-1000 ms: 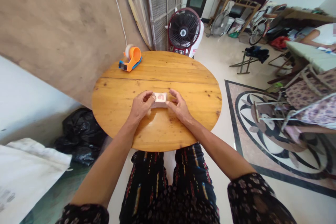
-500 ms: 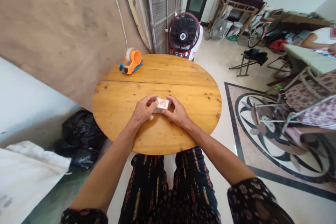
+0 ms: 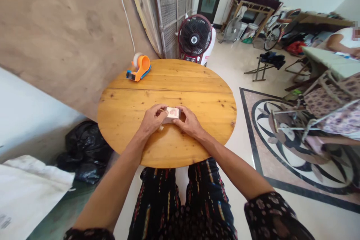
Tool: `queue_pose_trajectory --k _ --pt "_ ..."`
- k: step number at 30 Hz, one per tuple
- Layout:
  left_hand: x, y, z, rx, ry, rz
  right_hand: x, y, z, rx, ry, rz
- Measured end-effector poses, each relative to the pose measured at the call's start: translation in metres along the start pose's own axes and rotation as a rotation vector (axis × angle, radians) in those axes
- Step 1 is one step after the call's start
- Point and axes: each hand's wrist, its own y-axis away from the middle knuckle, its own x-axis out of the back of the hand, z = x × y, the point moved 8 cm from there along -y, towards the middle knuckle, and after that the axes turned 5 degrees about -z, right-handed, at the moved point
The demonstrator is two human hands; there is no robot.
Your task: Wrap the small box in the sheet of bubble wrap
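A small pale block or box with a reddish print on top (image 3: 172, 113) is between my hands over the round wooden table (image 3: 168, 150). From the left side, the fingers and thumb of my left hand (image 3: 153, 119) close on it. My right hand (image 3: 190, 121) grips its right end, thumb at the near edge and fingers at the far one. Whether it is a stack or a solid box I cannot make out. A small whitish scrap (image 3: 160, 128) shows just below my left fingers.
An orange tape dispenser (image 3: 139, 68) stands at the table's far left. Behind the table is a dark red fan (image 3: 195, 36). Black plastic bags (image 3: 86, 150) lie on the floor to the left. A person (image 3: 341, 41) sits at another table on the right, near a folding chair (image 3: 323, 101).
The camera view has shifted slightly. Both hands keep their hold on the block, and its printed top is turned a little differently.
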Motion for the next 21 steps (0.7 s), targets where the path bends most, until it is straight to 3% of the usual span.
queue_pose_trajectory --k 5,21 --pt "-0.0006 0.0002 0.0015 -0.007 -0.016 0.0 0.0013 0.0 -0.003 0.068 -0.008 0.028" --pt "-0.0025 -0.0002 -0.0005 -0.015 -0.028 -0.03 -0.0007 0.0008 -0.0055 0.062 0.082 -0.019"
